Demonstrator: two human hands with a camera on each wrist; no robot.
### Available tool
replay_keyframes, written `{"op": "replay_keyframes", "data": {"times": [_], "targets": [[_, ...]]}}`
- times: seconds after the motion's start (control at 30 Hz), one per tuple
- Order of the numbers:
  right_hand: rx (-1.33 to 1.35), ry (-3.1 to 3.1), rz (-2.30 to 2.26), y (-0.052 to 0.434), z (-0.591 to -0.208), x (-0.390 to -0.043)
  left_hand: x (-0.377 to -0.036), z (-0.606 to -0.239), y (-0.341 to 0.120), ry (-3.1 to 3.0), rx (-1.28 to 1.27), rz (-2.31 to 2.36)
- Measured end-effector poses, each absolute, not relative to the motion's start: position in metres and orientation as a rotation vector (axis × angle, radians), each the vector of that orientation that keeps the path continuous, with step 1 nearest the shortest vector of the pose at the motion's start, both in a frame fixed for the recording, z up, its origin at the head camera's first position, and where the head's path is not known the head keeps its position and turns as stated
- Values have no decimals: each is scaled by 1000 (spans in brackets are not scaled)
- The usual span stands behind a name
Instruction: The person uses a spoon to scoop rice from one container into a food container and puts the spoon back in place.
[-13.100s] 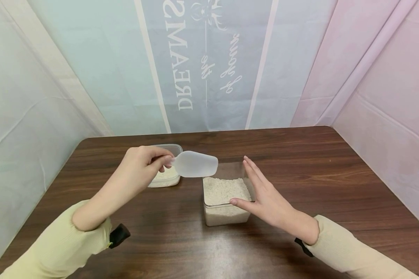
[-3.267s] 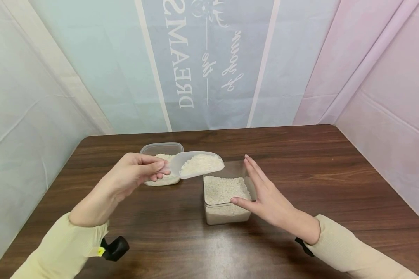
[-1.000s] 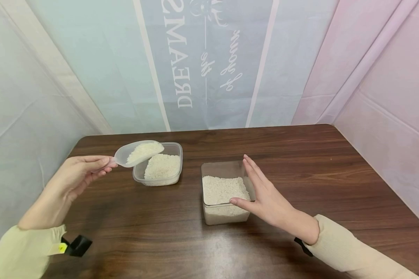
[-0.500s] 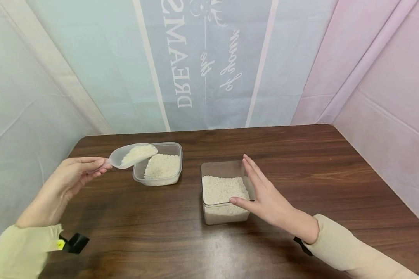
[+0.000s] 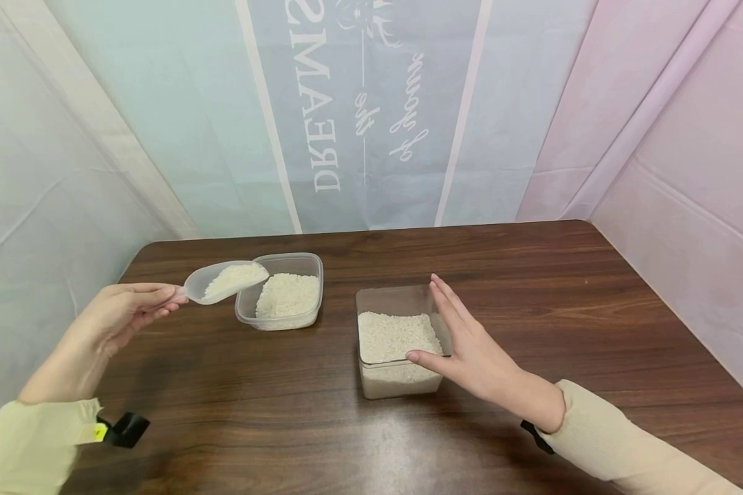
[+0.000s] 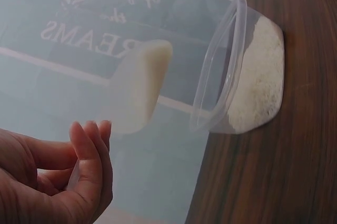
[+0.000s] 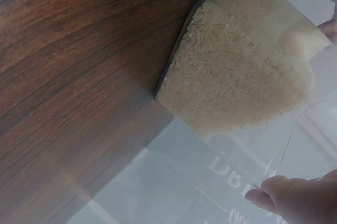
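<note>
My left hand (image 5: 120, 309) pinches the handle of a frosted plastic scoop (image 5: 198, 280) that carries a heap of white rice (image 5: 234, 278). The scoop's tip overlaps the left rim of a small clear food container (image 5: 287, 322), which is partly filled with rice (image 5: 289, 294). In the left wrist view the scoop (image 6: 129, 97) hangs in the air beside that container (image 6: 256, 76). My right hand (image 5: 478, 357) spans a taller clear square box (image 5: 393, 298), thumb at the near rim, straight fingers at the far right corner. Rice (image 7: 231, 71) fills much of the box.
Both containers stand on a dark brown wooden table (image 5: 272, 426). A printed fabric backdrop (image 5: 371, 137) hangs behind its far edge, with pale cloth on both sides. Black straps (image 5: 126, 430) sit at the wrists.
Earlier the left hand held the scoop, first without visible rice, then loaded, near the square box. It has since moved left to the small container, still drifting slightly left and down. The right hand stays put.
</note>
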State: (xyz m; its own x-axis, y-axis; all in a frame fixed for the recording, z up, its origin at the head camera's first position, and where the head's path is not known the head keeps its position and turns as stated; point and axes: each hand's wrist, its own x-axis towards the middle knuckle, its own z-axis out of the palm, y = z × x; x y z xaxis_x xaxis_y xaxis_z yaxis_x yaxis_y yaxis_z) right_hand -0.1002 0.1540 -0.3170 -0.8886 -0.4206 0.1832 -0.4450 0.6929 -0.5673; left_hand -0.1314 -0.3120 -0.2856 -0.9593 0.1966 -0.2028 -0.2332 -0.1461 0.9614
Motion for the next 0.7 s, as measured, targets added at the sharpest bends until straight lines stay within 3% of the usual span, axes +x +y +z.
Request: {"op": "replay_keyframes", "data": {"times": [0.7], "targets": [[736,-2840,964,154,-317,-100,-126,-292,-322,1950,-56,2069]]}}
